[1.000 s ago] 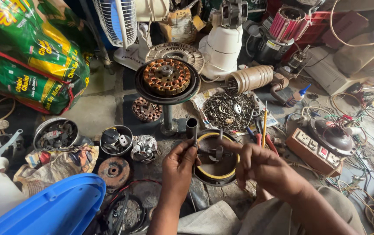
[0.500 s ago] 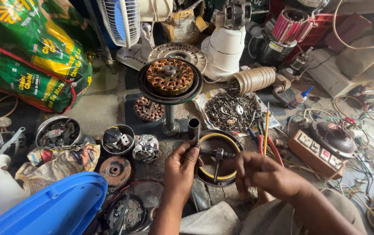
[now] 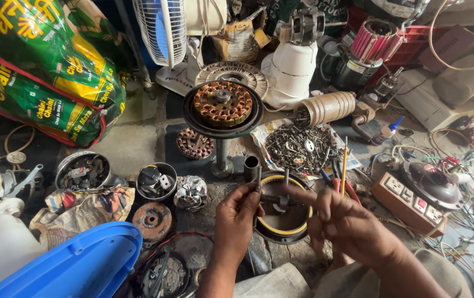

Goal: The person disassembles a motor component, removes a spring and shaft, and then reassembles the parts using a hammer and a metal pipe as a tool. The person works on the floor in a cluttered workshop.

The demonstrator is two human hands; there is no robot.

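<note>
My left hand [image 3: 238, 217] grips a small metal puller tool [image 3: 272, 194] with a threaded rod and two upright arms, held above a round dark motor housing with a yellow inner ring [image 3: 297, 229] on the floor. My right hand [image 3: 340, 221] holds the tool's other end, index finger stretched along the rod. Just behind the housing stands a short metal tube [image 3: 251, 167]. A fan stator with copper windings [image 3: 223, 105] sits on a stand farther back.
A pile of screws on newspaper [image 3: 298, 143], a socket board [image 3: 409, 201], tins of parts [image 3: 85, 171], a blue plastic lid [image 3: 71, 265], printed sacks [image 3: 38, 72], a table fan [image 3: 162, 33] and tangled wires [image 3: 468, 187] crowd the floor.
Both hands have stayed over the housing while the view shifted slightly. My right fingers moved along the tool's rod, the index finger now stretched out.
</note>
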